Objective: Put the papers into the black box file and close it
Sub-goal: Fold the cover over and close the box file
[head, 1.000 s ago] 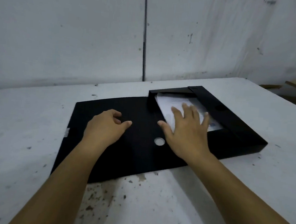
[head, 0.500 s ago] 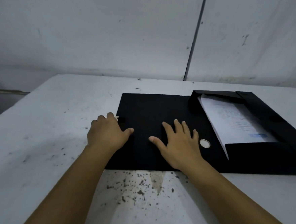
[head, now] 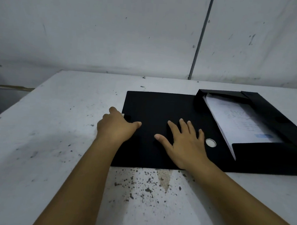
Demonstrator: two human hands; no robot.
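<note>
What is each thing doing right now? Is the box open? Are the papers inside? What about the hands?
black box file: open, lid laid flat on the table.
lid: flat, not folded over.
papers: inside the tray, lying at a slant.
left hand: curled over the lid's left edge.
right hand: flat on the lid, fingers spread, holding nothing.
table: white, speckled with dark spots.

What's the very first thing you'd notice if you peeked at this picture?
A big black box file lies open on the white table, its lid flat to the left, with white papers in the tray on the right. Two bare hands are on the lid: the left hand grips its left edge, and the right hand lies flat by a round silver button. Dark specks dirty the table's near edge.
</note>
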